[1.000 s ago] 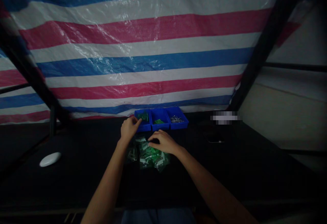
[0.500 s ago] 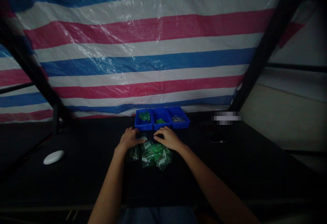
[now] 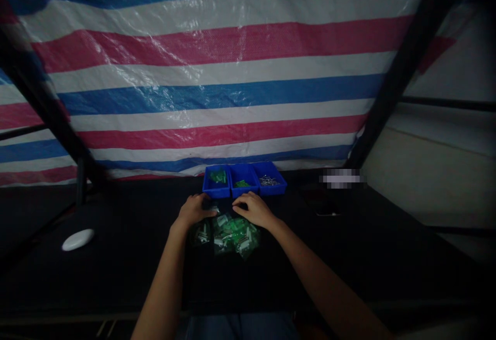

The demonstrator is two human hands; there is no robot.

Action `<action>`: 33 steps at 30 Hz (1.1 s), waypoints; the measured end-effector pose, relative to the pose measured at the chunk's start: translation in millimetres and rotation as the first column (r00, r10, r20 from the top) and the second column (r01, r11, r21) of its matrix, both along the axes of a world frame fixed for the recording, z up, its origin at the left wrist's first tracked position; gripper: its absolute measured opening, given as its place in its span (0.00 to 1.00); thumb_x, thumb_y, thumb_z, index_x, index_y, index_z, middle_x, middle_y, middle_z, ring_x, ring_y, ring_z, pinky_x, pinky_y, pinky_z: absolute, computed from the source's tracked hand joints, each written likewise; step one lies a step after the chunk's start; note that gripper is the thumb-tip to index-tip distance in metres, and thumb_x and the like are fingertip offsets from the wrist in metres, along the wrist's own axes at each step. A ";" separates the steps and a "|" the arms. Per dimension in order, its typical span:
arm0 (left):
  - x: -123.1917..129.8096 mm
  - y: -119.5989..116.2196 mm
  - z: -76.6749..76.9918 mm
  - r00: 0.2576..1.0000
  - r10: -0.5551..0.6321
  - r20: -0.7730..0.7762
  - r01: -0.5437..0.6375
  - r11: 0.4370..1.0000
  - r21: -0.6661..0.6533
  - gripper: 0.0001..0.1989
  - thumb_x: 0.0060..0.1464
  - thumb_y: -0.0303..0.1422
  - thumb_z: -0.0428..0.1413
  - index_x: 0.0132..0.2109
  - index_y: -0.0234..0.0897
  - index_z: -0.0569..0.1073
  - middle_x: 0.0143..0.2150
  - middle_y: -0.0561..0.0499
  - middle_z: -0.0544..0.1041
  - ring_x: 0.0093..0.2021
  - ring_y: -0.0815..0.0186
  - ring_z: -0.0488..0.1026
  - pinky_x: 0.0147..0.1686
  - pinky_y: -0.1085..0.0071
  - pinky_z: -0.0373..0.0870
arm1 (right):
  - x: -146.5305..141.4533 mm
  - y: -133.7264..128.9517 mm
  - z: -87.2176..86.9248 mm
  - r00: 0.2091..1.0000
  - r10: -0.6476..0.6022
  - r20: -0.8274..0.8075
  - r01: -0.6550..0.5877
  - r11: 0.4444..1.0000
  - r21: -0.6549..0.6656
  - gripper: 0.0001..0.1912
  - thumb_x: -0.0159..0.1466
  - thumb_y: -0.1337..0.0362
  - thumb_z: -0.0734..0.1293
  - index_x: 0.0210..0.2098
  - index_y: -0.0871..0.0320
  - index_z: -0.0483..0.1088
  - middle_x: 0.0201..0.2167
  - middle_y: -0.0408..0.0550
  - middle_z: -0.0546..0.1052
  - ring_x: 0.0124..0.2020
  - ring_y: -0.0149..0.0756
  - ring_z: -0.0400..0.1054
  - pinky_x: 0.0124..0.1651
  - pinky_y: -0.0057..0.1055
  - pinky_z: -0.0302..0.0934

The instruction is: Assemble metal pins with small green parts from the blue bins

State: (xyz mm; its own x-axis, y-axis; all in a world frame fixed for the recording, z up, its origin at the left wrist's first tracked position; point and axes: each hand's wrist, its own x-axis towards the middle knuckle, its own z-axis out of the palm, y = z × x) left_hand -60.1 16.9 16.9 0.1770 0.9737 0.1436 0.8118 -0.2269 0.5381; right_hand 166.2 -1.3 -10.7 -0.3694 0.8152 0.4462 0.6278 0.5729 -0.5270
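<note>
Left hand (image 3: 195,210) and right hand (image 3: 256,211) lie on small plastic bags (image 3: 236,235), near blue bins (image 3: 243,189); I cannot tell if either grip is clenched or released

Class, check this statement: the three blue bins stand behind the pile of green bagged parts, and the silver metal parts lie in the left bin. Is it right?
No. The head view shows the silver metal parts in the right bin, not the left bin, which holds green parts. The three blue bins do stand behind the pile of green bagged parts.
</note>
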 end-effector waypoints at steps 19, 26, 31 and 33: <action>32.4 -3.5 13.2 0.675 -0.180 0.716 0.207 0.977 0.050 0.17 0.35 0.32 0.62 0.36 0.33 0.69 0.28 0.52 0.71 0.27 0.72 0.68 0.30 0.75 0.65 | -4.1 4.9 4.5 0.883 0.043 -0.467 -0.161 0.963 -0.215 0.15 0.56 0.57 0.62 0.36 0.60 0.71 0.30 0.46 0.74 0.27 0.30 0.64 0.30 0.27 0.57; 51.9 -2.3 1.6 0.495 -0.098 0.863 0.147 0.989 0.028 0.19 0.36 0.34 0.62 0.37 0.32 0.69 0.28 0.51 0.72 0.27 0.72 0.69 0.30 0.75 0.66 | -0.3 8.9 6.7 0.764 0.007 -0.645 -0.260 0.918 -0.298 0.14 0.51 0.54 0.65 0.26 0.61 0.70 0.20 0.41 0.69 0.21 0.26 0.59 0.25 0.25 0.54; 53.3 -3.5 -2.4 0.550 -0.061 0.833 0.162 0.986 -0.035 0.16 0.40 0.40 0.58 0.34 0.32 0.71 0.24 0.52 0.70 0.23 0.73 0.65 0.24 0.77 0.62 | 3.7 10.3 11.3 0.672 -0.143 -0.726 -0.175 0.923 -0.344 0.16 0.48 0.53 0.66 0.27 0.60 0.70 0.19 0.40 0.68 0.19 0.25 0.58 0.24 0.25 0.53; 52.1 -2.9 -3.5 0.582 -0.073 0.810 0.162 0.986 -0.027 0.14 0.40 0.39 0.58 0.31 0.31 0.72 0.22 0.53 0.70 0.22 0.74 0.64 0.23 0.77 0.60 | 4.8 11.5 11.4 0.649 -0.174 -0.740 -0.169 0.916 -0.364 0.16 0.47 0.53 0.67 0.27 0.60 0.71 0.19 0.40 0.67 0.19 0.25 0.58 0.23 0.24 0.53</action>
